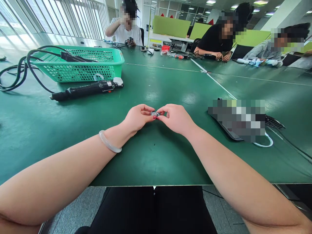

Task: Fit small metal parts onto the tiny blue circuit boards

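Small silver-and-black part between left hand and right hand: too small to ID, ends covered. Right of hands: flat black object, mostly pixelated, surface unreadable. Left of hands: mint-green perforated plastic basket, front wall partly hides its contents; thick black cables cut off by left edge. Beyond hands: heads of white-shirted person and black-shirted person pixelated.

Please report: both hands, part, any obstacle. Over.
Left hand, right hand: both holding small black-and-white part. Black cylindrical tool apart, leftward.
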{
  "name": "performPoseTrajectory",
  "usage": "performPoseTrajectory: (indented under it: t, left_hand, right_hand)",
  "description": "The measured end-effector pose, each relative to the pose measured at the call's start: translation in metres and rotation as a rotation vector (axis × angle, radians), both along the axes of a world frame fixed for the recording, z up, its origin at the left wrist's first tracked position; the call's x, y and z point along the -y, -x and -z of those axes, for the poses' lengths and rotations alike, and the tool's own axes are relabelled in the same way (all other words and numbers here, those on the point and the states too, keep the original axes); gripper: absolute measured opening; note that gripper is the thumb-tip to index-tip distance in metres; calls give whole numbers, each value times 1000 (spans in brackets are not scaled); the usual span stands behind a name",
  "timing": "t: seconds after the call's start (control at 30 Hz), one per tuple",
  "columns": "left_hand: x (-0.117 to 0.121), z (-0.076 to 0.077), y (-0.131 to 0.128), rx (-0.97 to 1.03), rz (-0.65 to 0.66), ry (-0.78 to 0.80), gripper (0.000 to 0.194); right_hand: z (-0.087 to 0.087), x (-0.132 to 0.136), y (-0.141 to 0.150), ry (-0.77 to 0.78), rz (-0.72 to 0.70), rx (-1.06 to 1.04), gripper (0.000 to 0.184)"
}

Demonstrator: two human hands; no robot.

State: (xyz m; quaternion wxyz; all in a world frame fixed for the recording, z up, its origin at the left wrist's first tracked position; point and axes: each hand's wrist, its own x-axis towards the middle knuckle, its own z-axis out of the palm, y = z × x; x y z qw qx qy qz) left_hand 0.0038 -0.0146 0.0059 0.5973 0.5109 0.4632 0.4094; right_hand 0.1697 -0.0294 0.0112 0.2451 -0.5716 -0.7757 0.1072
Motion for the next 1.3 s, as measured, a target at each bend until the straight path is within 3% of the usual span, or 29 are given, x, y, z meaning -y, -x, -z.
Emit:
performPoseTrajectory:
  t: [0.23, 0.53, 0.8, 1.3]
  left_hand:
    - [-1, 0, 1, -28, 14, 2, 25]
    - [0, -1, 1, -39, 51, 36, 47]
    - [-2, -1, 1, -33, -18, 17, 36]
    - [-4, 0, 3, -51, -23, -36, 36]
  right_hand:
    - [2, -1, 1, -5, 2, -15, 20]
    - [16, -13, -2, -33, 20, -69, 17]
    - [21, -15, 3, -56, 7, -107, 17]
    - [22, -14, 7, -98, 5, -163, 15]
